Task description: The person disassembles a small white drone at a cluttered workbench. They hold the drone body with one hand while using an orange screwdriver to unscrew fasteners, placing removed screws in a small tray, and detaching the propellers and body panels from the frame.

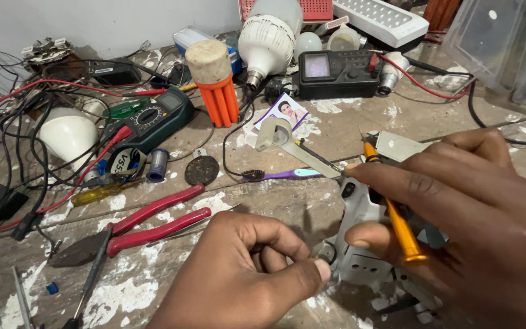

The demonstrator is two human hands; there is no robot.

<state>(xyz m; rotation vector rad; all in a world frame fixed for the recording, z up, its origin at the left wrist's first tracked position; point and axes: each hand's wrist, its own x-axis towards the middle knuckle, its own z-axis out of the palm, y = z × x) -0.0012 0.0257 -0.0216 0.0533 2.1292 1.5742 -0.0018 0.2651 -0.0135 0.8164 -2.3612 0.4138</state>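
My right hand [464, 213] grips a small orange-handled screwdriver [397, 222], tip pointing up and away near a grey metal plate [400, 145]. Under that hand lies a white plastic housing [360, 256] on the worn wooden bench. My left hand [245, 274] is curled at the lower middle, its thumb pressed against the left edge of the white housing. Whether it pinches anything small I cannot tell.
Red-handled pliers [147, 225] lie left of my left hand. Farther back are a green multimeter [153, 119], a black meter [336, 73], a white bulb [269, 39], an orange-finned lamp base [214, 85], a purple toothbrush [287, 175], a tape roll [126, 161] and tangled wires [25, 122].
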